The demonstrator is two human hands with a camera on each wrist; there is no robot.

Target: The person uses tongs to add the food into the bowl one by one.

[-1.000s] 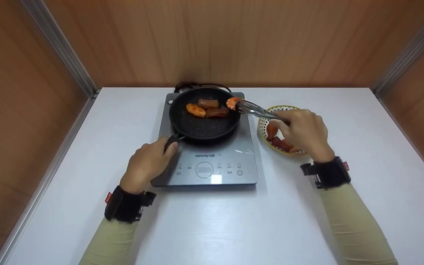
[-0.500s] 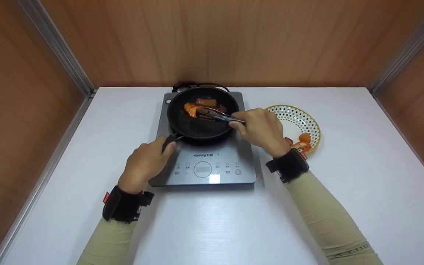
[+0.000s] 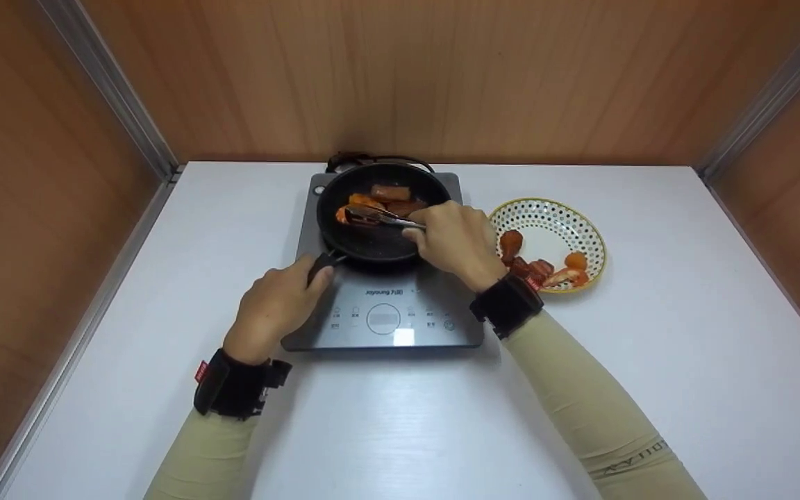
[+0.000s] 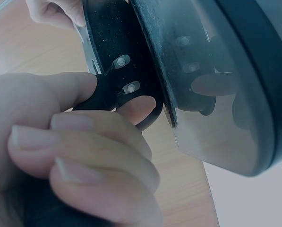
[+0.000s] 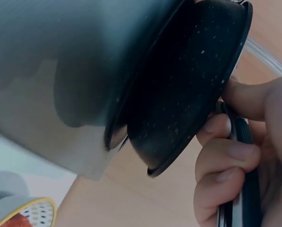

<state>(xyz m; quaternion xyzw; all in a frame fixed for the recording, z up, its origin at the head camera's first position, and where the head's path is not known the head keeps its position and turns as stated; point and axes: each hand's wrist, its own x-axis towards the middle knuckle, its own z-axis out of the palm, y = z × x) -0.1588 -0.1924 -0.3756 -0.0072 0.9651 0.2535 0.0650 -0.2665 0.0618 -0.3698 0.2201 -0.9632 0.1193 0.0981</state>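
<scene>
In the head view my left hand (image 3: 271,305) grips the black handle (image 3: 322,264) of a frying pan (image 3: 376,243). My right hand (image 3: 457,244) holds metal tongs (image 3: 387,219), whose tips are over the left part of the pan. An orange shrimp-like piece (image 3: 342,215) is at those tips; whether it is pinched there I cannot tell. Beside it lie a yellow-orange piece (image 3: 367,200), a brown sausage piece (image 3: 391,192) and a darker brown piece (image 3: 403,207), partly hidden. The right wrist view shows fingers (image 5: 226,156) curled round the tongs' dark grip (image 5: 244,189).
The pan stands on a grey induction cooker (image 3: 442,292) with a cable (image 3: 400,160) behind it. To the right, a dotted plate (image 3: 546,215) with a yellow rim holds several food pieces (image 3: 511,243). Wooden panels (image 3: 400,83) enclose the white table (image 3: 386,430).
My right hand has carried the tongs and the orange piece leftward from the pan's right rim, down into its left part. The left hand stays on the handle.
</scene>
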